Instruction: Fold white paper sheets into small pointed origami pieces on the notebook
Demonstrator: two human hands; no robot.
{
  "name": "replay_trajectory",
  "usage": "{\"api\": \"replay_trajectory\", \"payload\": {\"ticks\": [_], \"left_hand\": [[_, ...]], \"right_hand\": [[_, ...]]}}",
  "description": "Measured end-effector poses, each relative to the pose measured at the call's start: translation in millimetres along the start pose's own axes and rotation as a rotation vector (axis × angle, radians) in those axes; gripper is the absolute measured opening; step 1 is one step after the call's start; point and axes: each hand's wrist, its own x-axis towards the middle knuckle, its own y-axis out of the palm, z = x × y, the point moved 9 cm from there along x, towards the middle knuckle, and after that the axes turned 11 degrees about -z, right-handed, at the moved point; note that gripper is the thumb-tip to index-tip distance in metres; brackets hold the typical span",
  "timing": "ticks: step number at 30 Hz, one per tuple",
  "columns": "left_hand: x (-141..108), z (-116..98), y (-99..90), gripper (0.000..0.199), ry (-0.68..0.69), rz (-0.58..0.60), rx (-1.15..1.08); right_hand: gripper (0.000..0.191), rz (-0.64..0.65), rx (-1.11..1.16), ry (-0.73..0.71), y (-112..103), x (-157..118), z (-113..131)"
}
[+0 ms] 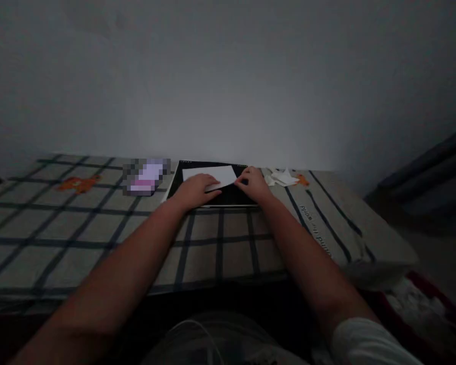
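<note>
A sheet of white paper [209, 174] lies on a flat black board [231, 197] with a pale edge, at the far side of the table. My left hand [198, 190] rests on the paper's near left part, its fingers stretched out flat toward the right. At the paper's right corner, my right hand [254, 183] has thumb and fingertips pinched together on the edge. The palm side of both hands is hidden.
A checked cloth [137, 243] covers the table, with orange printed figures. Left of the board is a phone-like thing with a lit, blurred screen [150, 177]. Crumpled white paper scraps [283, 177] lie to the right. A grey wall [228, 81] stands behind.
</note>
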Motion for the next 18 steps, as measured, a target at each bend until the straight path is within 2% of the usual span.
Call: {"api": "replay_trajectory", "payload": {"ticks": [4,8,12,18], "left_hand": [[3.3,-4.4,-2.3,0.042,0.079,-0.013,0.009],[3.2,-2.8,6.5,0.034,0.101,0.055,-0.008],[2.7,4.5,10.9,0.038,0.043,0.106,-0.043],[3.9,11.0,8.4,0.041,-0.018,0.093,-0.118]], "right_hand": [[0.011,0.16,0.003,0.013,8.4,-4.2,9.8],[0.016,0.281,0.155,-0.01,21.6,-11.0,23.7],[0.021,0.293,0.352,0.041,22.1,-13.2,26.5],[0.02,0.292,0.269,0.028,13.4,-11.2,19.0]]}}
